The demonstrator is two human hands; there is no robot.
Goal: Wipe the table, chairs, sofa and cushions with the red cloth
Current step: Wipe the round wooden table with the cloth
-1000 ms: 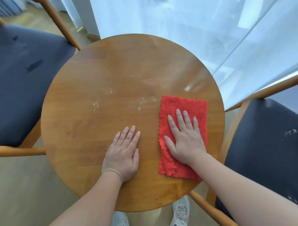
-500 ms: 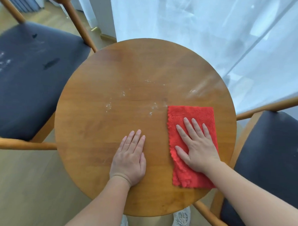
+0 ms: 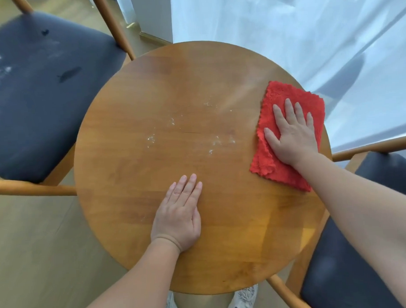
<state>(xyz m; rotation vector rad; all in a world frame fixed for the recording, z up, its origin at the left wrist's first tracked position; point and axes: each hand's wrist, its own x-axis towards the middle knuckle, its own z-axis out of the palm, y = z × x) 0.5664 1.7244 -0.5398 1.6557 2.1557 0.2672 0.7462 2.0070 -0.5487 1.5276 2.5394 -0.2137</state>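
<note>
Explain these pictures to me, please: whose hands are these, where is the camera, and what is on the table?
No machine here: a person works bare-handed, filmed by one wide-angle camera worn on the head, looking down. The right hand presses flat on the red cloth near the far right edge of the round wooden table. The left hand rests flat on bare wood, holding nothing. White specks lie mid-table. The left chair and right chair have dark seats.

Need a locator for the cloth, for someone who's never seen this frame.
Find the round wooden table mid-view. At its right edge, near the white curtain, the red cloth lies under the right hand. It is the only red, fuzzy thing; the left hand touches bare wood.
</note>
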